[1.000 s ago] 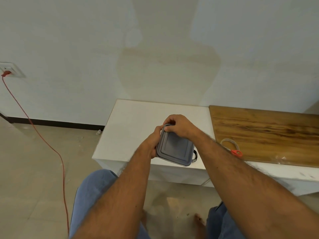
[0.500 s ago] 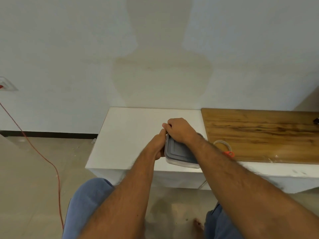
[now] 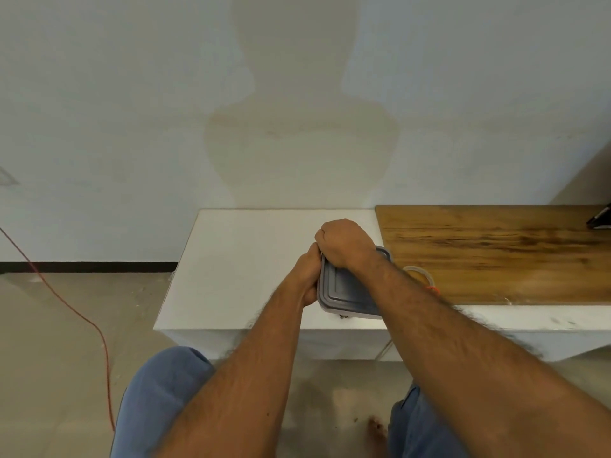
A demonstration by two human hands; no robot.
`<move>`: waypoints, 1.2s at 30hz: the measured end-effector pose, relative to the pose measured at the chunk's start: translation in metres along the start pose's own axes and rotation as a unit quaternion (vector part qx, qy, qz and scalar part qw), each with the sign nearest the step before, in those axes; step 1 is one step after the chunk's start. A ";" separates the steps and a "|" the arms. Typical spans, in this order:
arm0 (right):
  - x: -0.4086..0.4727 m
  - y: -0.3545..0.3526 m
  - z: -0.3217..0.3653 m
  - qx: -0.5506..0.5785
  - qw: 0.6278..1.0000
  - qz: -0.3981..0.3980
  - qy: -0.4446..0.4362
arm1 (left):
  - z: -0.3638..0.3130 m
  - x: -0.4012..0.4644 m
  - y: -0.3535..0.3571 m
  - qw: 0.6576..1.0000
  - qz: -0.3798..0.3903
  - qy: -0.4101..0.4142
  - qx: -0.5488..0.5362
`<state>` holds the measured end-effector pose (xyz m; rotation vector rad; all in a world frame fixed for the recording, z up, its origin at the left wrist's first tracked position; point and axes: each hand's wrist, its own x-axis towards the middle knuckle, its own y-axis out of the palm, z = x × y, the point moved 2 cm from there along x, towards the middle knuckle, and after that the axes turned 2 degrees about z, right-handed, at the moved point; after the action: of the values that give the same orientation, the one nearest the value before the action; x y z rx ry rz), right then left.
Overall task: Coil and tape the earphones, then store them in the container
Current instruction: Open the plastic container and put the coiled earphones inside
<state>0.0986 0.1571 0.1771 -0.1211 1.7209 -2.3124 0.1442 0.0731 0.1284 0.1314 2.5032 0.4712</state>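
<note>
Pale, stained wall fills the upper half of the frame, with beige floor at lower left crossed by a thin orange cable. Across the middle runs a white counter, and on its right part lies a brown wooden board. Both forearms reach up from the bottom of the frame to a grey-lidded container resting near the counter's front edge at frame centre. The right hand curls its fingers over the lid's far left corner and presses down; the left hand grips the container's left side, its fingertips hidden. A roll of clear tape with an orange piece sits just right of the right forearm on the board. The earphones cannot be seen; judging by the lid being on, they are probably inside, and the step in hand looks like sealing the lid. Next would be pressing the remaining edges until seated, then letting go. No brand, label or writing is legible anywhere.
</note>
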 end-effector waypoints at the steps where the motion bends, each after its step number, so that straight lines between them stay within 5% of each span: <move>1: -0.001 0.000 0.000 -0.001 1.000 0.006 0.005 | 0.000 0.000 0.000 1.000 -0.005 0.001 0.004; 16: -0.004 -0.004 0.006 -0.009 1.000 -0.001 -0.017 | -0.009 0.002 -0.007 0.997 -0.034 0.029 0.068; 29: -0.001 -0.021 0.008 0.023 0.995 -0.088 -0.039 | -0.010 0.001 -0.009 0.993 -0.064 0.045 0.085; 36: 0.001 -0.024 0.004 0.017 0.996 -0.086 -0.029 | -0.011 0.001 0.004 0.998 0.008 0.044 0.050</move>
<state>0.0947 0.1598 0.2011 -0.3384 1.7018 -2.4317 0.1371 0.0733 0.1373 0.1734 2.6150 0.3661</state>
